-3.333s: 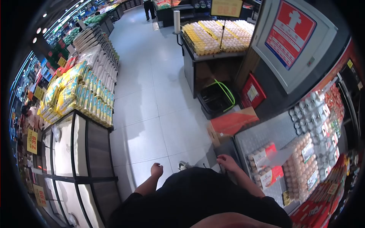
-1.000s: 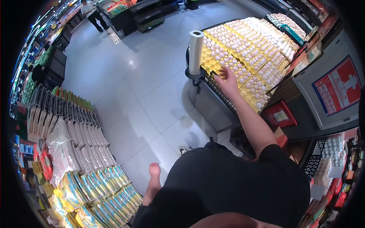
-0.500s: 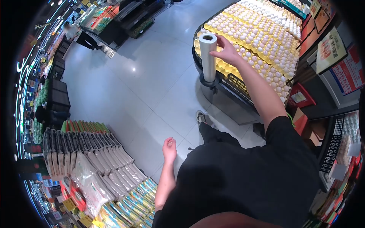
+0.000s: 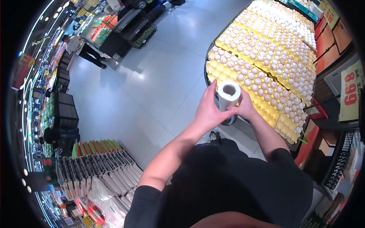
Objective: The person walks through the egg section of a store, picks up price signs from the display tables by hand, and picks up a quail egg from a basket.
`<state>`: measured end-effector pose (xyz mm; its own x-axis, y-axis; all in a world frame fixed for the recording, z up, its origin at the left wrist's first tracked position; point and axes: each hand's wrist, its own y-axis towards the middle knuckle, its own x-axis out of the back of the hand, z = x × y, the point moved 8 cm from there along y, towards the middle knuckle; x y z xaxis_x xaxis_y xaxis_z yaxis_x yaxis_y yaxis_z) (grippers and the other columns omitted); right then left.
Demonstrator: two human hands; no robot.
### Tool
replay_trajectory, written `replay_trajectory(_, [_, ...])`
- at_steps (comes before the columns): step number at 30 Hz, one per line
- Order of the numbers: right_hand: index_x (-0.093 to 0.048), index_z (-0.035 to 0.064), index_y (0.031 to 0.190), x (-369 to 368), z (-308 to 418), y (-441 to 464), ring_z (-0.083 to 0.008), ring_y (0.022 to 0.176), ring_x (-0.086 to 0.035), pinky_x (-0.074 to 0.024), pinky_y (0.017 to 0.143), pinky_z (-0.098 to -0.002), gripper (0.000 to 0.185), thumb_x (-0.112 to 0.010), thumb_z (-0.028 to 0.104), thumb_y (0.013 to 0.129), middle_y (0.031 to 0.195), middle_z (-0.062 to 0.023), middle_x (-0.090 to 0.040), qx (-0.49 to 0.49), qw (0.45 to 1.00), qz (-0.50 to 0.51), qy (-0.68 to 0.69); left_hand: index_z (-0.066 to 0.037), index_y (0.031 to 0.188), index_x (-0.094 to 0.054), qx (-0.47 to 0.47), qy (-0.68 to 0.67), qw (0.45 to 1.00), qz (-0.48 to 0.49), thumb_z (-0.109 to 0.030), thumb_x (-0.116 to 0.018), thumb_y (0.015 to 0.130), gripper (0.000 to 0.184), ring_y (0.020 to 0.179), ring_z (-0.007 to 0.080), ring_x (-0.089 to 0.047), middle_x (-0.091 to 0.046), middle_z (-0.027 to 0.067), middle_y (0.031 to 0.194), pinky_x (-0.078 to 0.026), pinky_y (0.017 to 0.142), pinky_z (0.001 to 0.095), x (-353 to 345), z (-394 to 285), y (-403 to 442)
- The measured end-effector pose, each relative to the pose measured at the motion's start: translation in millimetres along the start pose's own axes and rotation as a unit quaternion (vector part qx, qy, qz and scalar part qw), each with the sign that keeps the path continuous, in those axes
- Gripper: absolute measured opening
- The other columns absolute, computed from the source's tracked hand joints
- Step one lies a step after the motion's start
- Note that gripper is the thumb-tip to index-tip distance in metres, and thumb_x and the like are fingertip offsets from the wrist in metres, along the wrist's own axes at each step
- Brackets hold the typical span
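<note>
**While two hands flanked a white roll, eggs lined the bench beside them**

Item: one white roll [image 4: 229, 93], hollow-cored, upright and leaning slightly, at the near left corner of the bench [image 4: 206, 72], above a dark holder [image 4: 229, 121].

Hands, two, bare. Left hand [image 4: 208, 108]: fingers spread along the roll's left side, thumb reaching across its front. Right hand [image 4: 246, 105]: curved about the right side, its digits close to the left thumb. Whether either pinched the outer layer could not be told.

Bench contents: yellow trays [image 4: 220, 74] bearing rows of pale eggs [image 4: 240, 77], just beyond the right hand.

Surroundings: one yellow price sign [image 4: 351, 91], at far right; stacked packages [image 4: 121, 176], lower left; one person [image 4: 74, 45] in a white top, standing well apart, upper left.
</note>
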<state>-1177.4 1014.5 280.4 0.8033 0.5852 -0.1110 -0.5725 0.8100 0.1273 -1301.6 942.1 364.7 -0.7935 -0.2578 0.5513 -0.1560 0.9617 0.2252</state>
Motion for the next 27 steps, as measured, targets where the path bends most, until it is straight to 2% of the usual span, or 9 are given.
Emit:
replay_trajectory(3, [-0.045,0.0033,0.125,8.0,-13.6,-7.2,-0.0201,0.116,-0.053,-0.0391,0.104,-0.0357,0.084,-0.090,0.022,0.056,0.119,-0.0098,-0.056,-0.003,0.994,-0.092,-0.059,0.002,0.134,-0.040,0.028,-0.138,0.986,0.086,-0.024,-0.090,0.063,0.091,0.118,0.0222,-0.055,-0.058,0.0129,0.122,-0.044,0.100,0.0359,-32.3,9.5,20.3])
replay_trajectory(7, [-0.040,0.0052,0.121,0.3,-7.8,-20.2,-0.0190,0.109,-0.054,-0.0427,0.097,-0.0352,0.080,-0.089,0.019,0.059,0.115,-0.0091,-0.053,0.030,0.980,-0.185,-0.069,-0.003,0.124,-0.052,0.008,-0.147,0.969,0.197,-0.026,-0.089,0.062,0.076,0.112,0.0225,-0.058,-0.061,0.0111,0.115,-0.045,0.097,0.0361,-46.6,18.7,40.2])
replay_trajectory(12, [-0.034,0.0076,0.122,-1.0,-6.7,-14.6,-0.0205,0.111,-0.053,-0.0429,0.097,-0.0368,0.087,-0.091,0.021,0.059,0.121,-0.0104,-0.048,0.096,0.975,-0.169,-0.108,-0.007,0.117,-0.059,-0.161,-0.078,0.945,0.275,-0.038,-0.088,0.056,0.074,0.109,0.0308,-0.059,-0.062,0.0126,0.114,-0.041,0.099,0.0442,-43.8,11.6,68.3])
replay_trajectory(16, [-0.035,0.0072,0.121,-0.9,-19.0,-19.7,-0.0219,0.106,-0.057,-0.0466,0.092,-0.0383,0.085,-0.091,0.028,0.061,0.118,-0.0132,-0.054,0.085,0.957,-0.224,-0.161,-0.014,0.113,-0.061,-0.175,-0.142,0.907,0.356,-0.036,-0.082,0.060,0.061,0.095,0.0330,-0.061,-0.065,0.0114,0.103,-0.048,0.084,0.0434,-45.4,13.2,81.2])
replay_trajectory(19, [-0.039,0.0062,0.130,-9.1,-54.0,-27.2,-0.0230,0.111,-0.055,-0.0449,0.094,-0.0379,0.084,-0.087,0.030,0.066,0.123,-0.0111,-0.051,0.002,0.978,-0.144,-0.151,-0.007,0.123,-0.055,-0.152,-0.143,0.864,0.459,-0.034,-0.085,0.062,0.073,0.104,0.0329,-0.060,-0.063,0.0140,0.112,-0.048,0.089,0.0407,-43.9,18.4,85.2])
replay_trajectory(21, [-0.038,0.0058,0.135,-26.5,-43.0,-16.0,-0.0241,0.122,-0.046,-0.0393,0.101,-0.0390,0.082,-0.084,0.027,0.070,0.132,-0.0109,-0.044,0.018,0.914,-0.098,-0.393,-0.005,0.136,-0.046,-0.224,-0.124,0.858,0.446,-0.036,-0.084,0.064,0.087,0.113,0.0331,-0.057,-0.058,0.0176,0.125,-0.046,0.094,0.0403,-33.0,38.8,94.3])
replay_trajectory(24, [-0.034,0.0048,0.138,-15.7,-84.7,-54.4,-0.0262,0.132,-0.037,-0.0309,0.110,-0.0404,0.082,-0.080,0.021,0.073,0.140,-0.0107,-0.037,-0.033,0.931,-0.292,-0.214,-0.004,0.135,-0.047,-0.195,-0.095,0.861,0.460,-0.037,-0.080,0.071,0.079,0.115,0.0330,-0.056,-0.057,0.0178,0.126,-0.046,0.096,0.0396,9.7,79.2,136.6])
replay_trajectory(25, [-0.032,0.0039,0.139,-14.9,-99.1,-69.0,-0.0275,0.132,-0.037,-0.0297,0.111,-0.0397,0.081,-0.078,0.020,0.075,0.142,-0.0141,-0.036,-0.146,0.879,-0.308,-0.335,-0.004,0.134,-0.048,-0.168,-0.088,0.870,0.456,-0.037,-0.078,0.073,0.076,0.115,0.0332,-0.056,-0.057,0.0178,0.126,-0.045,0.096,0.0395,23.9,106.9,151.1])
replay_trajectory(27, [-0.030,0.0019,0.141,-36.8,-79.4,-55.8,-0.0289,0.129,-0.041,-0.0310,0.110,-0.0393,0.084,-0.078,0.022,0.076,0.142,-0.0176,-0.036,-0.178,0.849,-0.419,-0.269,-0.004,0.132,-0.050,-0.136,-0.077,0.896,0.416,-0.035,-0.074,0.078,0.067,0.115,0.0320,-0.057,-0.057,0.0171,0.127,-0.045,0.097,0.0385,50.4,177.1,178.0])
